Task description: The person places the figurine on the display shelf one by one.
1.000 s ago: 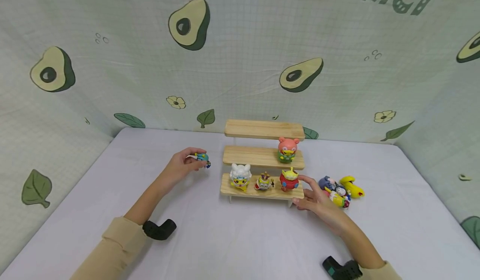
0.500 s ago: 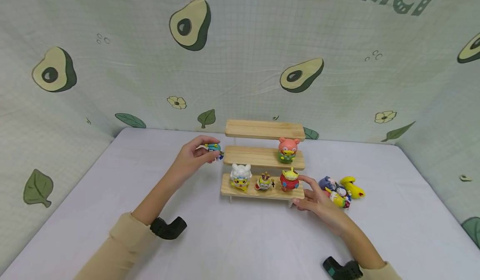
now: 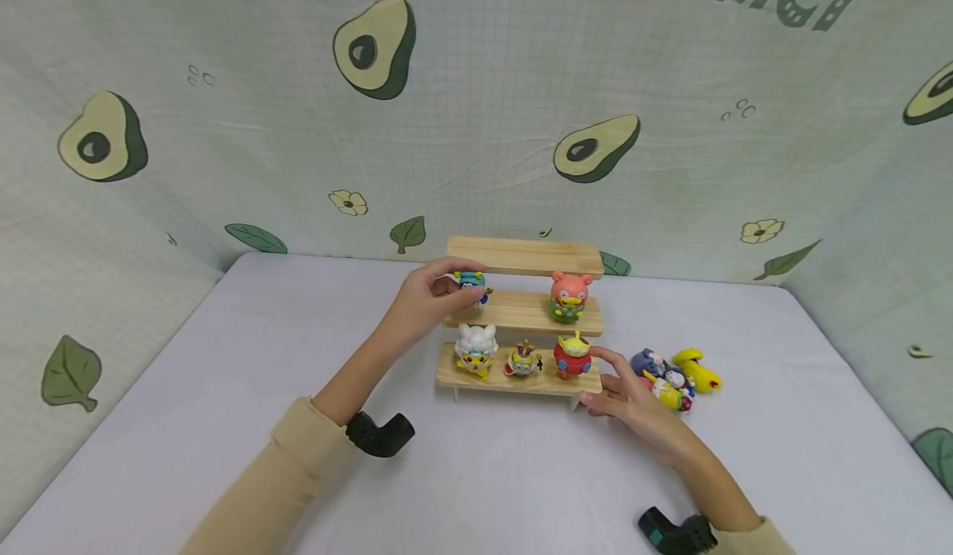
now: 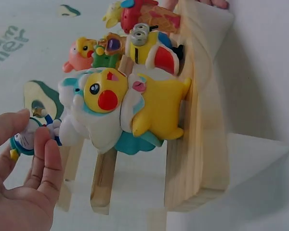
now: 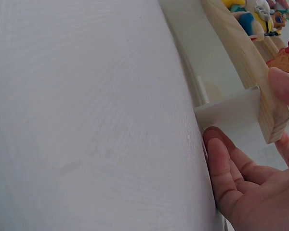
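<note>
My left hand (image 3: pixel 428 299) pinches a small blue-and-white figurine (image 3: pixel 471 287) between thumb and fingers, at the left end of the middle tier of a three-tier wooden display shelf (image 3: pixel 499 311). In the left wrist view the figurine (image 4: pixel 26 139) is partly covered by the fingers; whether it touches the plank I cannot tell. At the lowest tier's right end, my right hand (image 3: pixel 633 402) holds the shelf. In the right wrist view, fingers (image 5: pixel 219 159) lie beneath the plank (image 5: pixel 253 72), beside its white support (image 5: pixel 231 106).
On the lowest tier stand a white-hooded yellow figurine (image 3: pixel 475 351), a crowned minion figurine (image 3: pixel 523 360) and a red figurine with a yellow-green top (image 3: pixel 572 356). A pink figurine (image 3: pixel 569 297) stands at the middle tier's right. Several figurines (image 3: pixel 673 380) lie heaped right of the shelf.
My left hand has carried the blue-and-white figurine rightward and slightly away from me, from beside the shelf to over its middle tier. My right hand has stayed at the shelf's end.
</note>
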{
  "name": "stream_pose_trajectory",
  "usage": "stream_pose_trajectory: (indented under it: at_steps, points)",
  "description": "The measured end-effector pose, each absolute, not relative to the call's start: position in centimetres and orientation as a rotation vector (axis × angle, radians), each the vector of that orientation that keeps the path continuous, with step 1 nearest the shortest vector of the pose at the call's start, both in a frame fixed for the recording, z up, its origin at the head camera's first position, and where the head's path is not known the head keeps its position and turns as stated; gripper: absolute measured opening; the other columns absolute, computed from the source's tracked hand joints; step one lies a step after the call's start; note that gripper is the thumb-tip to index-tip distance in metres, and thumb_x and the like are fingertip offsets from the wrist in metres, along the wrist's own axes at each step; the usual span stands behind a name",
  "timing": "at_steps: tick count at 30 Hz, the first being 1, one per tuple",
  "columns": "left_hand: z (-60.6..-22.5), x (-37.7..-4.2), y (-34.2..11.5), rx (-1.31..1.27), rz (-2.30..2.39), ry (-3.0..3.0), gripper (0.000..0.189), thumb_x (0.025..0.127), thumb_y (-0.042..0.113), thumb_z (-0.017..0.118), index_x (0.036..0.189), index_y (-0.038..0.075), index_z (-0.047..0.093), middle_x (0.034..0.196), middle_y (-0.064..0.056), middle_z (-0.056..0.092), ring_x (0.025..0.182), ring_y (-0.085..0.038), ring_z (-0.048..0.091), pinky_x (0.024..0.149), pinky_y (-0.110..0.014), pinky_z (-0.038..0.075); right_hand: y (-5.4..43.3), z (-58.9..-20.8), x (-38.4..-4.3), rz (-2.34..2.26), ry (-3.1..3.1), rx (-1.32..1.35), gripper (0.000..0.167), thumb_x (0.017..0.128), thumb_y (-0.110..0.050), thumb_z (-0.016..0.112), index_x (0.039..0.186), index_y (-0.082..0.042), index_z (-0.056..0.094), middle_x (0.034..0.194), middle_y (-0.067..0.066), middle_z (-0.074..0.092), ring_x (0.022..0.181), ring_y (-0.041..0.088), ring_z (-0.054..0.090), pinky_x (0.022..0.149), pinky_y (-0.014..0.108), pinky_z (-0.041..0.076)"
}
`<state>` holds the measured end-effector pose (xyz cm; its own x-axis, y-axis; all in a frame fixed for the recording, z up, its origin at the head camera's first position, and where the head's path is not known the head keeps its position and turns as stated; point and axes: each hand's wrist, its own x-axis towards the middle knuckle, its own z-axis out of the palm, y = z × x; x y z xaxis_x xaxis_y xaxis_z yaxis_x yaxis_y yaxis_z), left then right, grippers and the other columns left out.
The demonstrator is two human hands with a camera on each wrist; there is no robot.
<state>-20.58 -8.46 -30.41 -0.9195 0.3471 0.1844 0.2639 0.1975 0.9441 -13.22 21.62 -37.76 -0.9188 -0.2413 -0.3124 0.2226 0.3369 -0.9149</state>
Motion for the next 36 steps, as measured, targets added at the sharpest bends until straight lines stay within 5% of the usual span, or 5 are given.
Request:
stream_pose_trajectory:
  at_steps: [6, 16, 25, 36]
  points:
    - [-30.1, -21.0, -7.3, 0.608, 1.788, 2.358, 0.034, 0.086, 0.022, 0.067, 0.119, 0.02, 0.061, 0.085, -0.016, 0.066, 0.074, -0.02, 0.059, 0.061, -0.022, 0.042, 21.6, -37.7, -13.2, -1.612, 2.211, -0.012, 0.073, 0.089, -0.028, 0.061, 0.144, -0.02, 0.014, 0.131, 0.025, 0.046, 0.097, 0.023, 0.057, 0.089, 0.038, 0.045]
    - [-29.8, -21.7, -6.3, 0.653, 1.676, 2.293, 0.037, 0.088, 0.02, 0.064, 0.124, 0.018, 0.058, 0.095, -0.012, 0.069, 0.082, -0.016, 0.063, 0.074, -0.024, 0.049, 21.5, -37.7, -13.2, -1.612, 2.215, -0.009, 0.073, 0.089, -0.028, 0.061, 0.144, -0.02, 0.014, 0.133, 0.026, 0.044, 0.098, 0.023, 0.058, 0.091, 0.04, 0.045]
    - [-29.5, -21.7, -5.0, 0.694, 1.6, 2.351, 0.036, 0.088, 0.02, 0.065, 0.123, 0.017, 0.059, 0.088, -0.006, 0.065, 0.074, -0.014, 0.057, 0.058, -0.02, 0.041, 21.6, -37.8, -13.3, -1.614, 2.209, -0.012, 0.072, 0.089, -0.028, 0.06, 0.144, -0.021, 0.015, 0.131, 0.025, 0.046, 0.097, 0.023, 0.057, 0.089, 0.038, 0.045]
    - [-29.7, -21.5, -3.9, 0.739, 1.521, 2.479, 0.031, 0.086, 0.019, 0.067, 0.117, 0.018, 0.063, 0.108, -0.001, 0.066, 0.076, -0.012, 0.06, 0.064, -0.021, 0.048, 21.6, -37.8, -13.3, -1.618, 2.21, -0.011, 0.072, 0.089, -0.027, 0.06, 0.144, -0.02, 0.015, 0.129, 0.024, 0.048, 0.097, 0.023, 0.058, 0.089, 0.038, 0.046]
